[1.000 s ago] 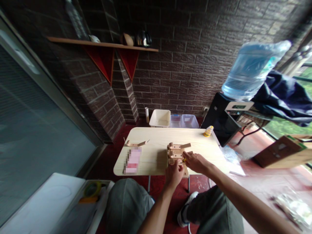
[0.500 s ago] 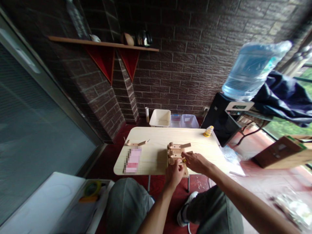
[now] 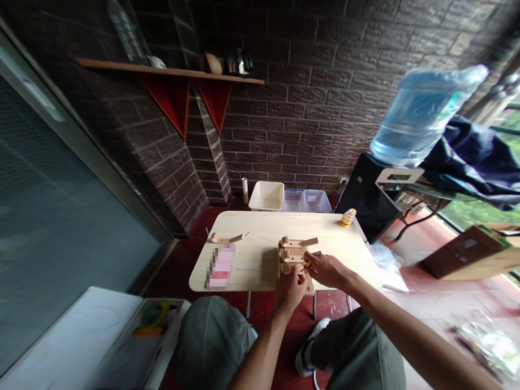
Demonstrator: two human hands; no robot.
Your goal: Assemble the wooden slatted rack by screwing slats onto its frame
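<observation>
A wooden assembly [image 3: 293, 251] with several jointed pieces and dark screw holes lies at the front of the table. My left hand [image 3: 291, 290] rests at its near side, fingers pinched together; whatever is between them is too small to make out. From the right, my right hand [image 3: 325, 269] is closed around a small yellow-and-black screwdriver [image 3: 307, 266], mostly hidden by the fingers. The tool points left toward my left fingertips, at the near part of the assembly. A similar jointed wooden piece [image 3: 227, 239] lies apart at the left of the table.
On the pale table [image 3: 255, 227] a pink blurred sheet [image 3: 221, 268] lies left and a yellow-labelled bottle [image 3: 348, 218] stands back right. Bins [image 3: 267, 195] stand behind the table. A water dispenser [image 3: 368, 195] is at right, an open white case [image 3: 134, 341] at lower left.
My right hand has turned very slightly around the screwdriver. My left hand and the wooden assembly stay in place.
</observation>
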